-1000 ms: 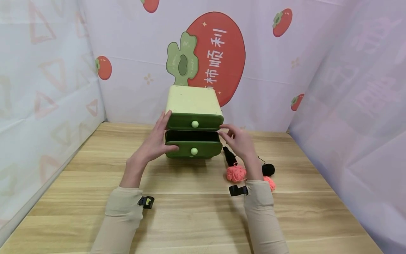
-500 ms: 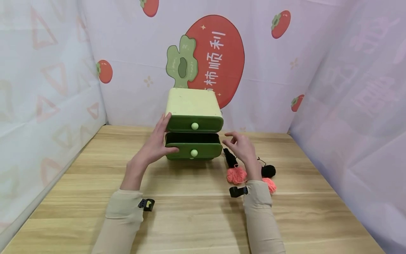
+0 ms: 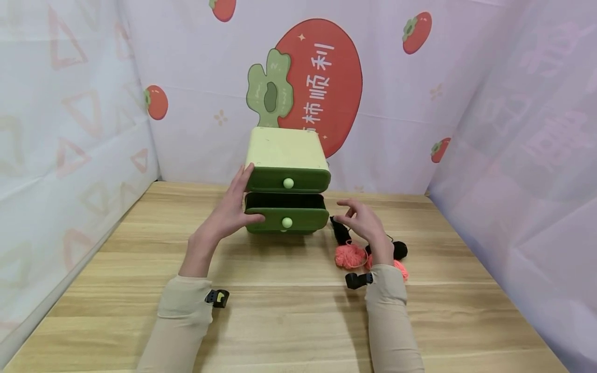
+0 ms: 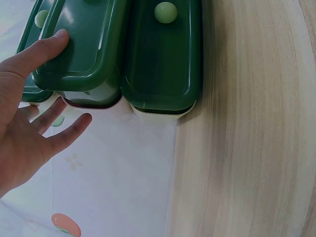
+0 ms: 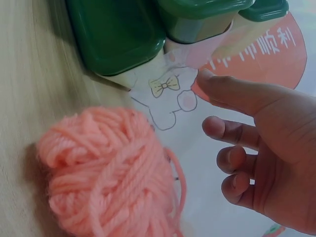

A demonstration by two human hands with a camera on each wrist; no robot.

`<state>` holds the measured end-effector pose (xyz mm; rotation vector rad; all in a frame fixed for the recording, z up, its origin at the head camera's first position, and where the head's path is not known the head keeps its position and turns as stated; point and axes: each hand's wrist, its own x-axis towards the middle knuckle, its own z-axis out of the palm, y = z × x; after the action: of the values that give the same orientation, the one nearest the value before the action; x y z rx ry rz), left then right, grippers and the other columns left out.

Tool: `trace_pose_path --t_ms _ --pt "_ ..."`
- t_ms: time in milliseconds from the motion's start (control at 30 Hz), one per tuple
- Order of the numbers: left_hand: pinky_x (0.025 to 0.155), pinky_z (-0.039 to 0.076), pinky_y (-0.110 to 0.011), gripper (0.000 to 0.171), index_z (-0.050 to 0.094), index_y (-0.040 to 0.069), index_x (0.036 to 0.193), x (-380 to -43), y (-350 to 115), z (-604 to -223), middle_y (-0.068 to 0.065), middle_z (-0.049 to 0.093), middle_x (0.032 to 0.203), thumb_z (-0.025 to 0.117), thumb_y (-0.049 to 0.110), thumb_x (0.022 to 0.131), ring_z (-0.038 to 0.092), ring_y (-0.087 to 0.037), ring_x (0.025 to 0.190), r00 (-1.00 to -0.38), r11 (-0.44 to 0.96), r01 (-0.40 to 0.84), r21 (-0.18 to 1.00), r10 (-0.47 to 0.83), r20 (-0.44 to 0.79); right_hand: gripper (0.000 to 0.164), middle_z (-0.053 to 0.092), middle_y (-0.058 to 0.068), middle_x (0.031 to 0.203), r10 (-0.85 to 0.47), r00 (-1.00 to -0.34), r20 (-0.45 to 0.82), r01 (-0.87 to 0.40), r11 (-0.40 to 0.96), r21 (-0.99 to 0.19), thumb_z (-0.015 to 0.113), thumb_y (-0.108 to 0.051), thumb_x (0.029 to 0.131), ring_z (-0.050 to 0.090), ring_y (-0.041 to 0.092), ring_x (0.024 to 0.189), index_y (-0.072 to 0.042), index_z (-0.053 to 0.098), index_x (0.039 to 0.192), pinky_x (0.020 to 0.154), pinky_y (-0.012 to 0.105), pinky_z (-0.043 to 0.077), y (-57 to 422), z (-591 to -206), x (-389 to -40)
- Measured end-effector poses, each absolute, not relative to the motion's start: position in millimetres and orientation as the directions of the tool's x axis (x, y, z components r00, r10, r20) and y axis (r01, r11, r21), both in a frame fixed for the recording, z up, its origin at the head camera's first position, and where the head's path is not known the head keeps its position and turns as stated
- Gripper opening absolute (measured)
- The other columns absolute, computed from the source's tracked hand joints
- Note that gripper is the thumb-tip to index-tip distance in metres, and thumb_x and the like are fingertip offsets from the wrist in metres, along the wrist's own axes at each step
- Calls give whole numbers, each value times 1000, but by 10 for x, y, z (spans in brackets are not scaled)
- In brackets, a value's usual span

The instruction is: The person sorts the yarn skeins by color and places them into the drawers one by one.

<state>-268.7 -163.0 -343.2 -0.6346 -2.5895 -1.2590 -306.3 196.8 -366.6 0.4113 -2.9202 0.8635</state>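
A small drawer cabinet [image 3: 286, 147] with a cream top and green fronts stands toward the back of the table. Its middle drawer [image 3: 308, 220] is pulled out, and the part of its inside that shows looks dark. My left hand [image 3: 224, 212] spreads along the cabinet's left side, the thumb [image 4: 42, 52] pressed against the middle drawer's front. My right hand [image 3: 366, 220] hovers right of the cabinet with nothing in it, fingers loosely bent. Below it lie a coral yarn ball [image 5: 108, 168] and some black yarn [image 3: 340, 233].
Farther right, partly behind my right wrist, are a black yarn ball [image 3: 400, 250] and more coral yarn [image 3: 401, 269]. Cloth walls with persimmon prints [image 3: 322, 88] enclose the wooden table [image 3: 280, 331] at the back and both sides.
My right hand has left the cabinet's right edge and moved right and down toward the yarn. The left hand stays at the cabinet, and the middle drawer remains pulled out.
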Motion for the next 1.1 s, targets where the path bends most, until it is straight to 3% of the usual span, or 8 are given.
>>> trace_pose_path --t_ms 533,800,1100 --pt "115 30 -59 123 -5 42 158 -2688 -1647 -3425 -3 -10 168 86 20 78 46 -36 133 -887 565 461 684 289 359 57 62 10 93 -286 -957 42 -259 784 -564 72 -27 91 55 20 78 -11 54 143 67 31 41 2070 -3802 -3133" --pt "115 31 -58 122 -4 41 159 -2687 -1637 -3419 -5 -9 168 86 21 79 46 -35 133 -885 565 466 681 294 361 67 61 11 92 -259 -953 -155 -108 773 -625 72 -22 91 50 14 55 -6 44 149 51 28 44 2094 -3882 -3140" --pt "114 33 -57 122 -4 41 159 -2682 -1625 -3421 -4 -9 168 85 20 79 46 -35 134 -887 560 462 688 295 355 54 65 19 116 -245 -951 -190 -108 835 -539 71 -28 91 59 20 86 -9 57 139 70 29 46 2088 -3881 -3103"
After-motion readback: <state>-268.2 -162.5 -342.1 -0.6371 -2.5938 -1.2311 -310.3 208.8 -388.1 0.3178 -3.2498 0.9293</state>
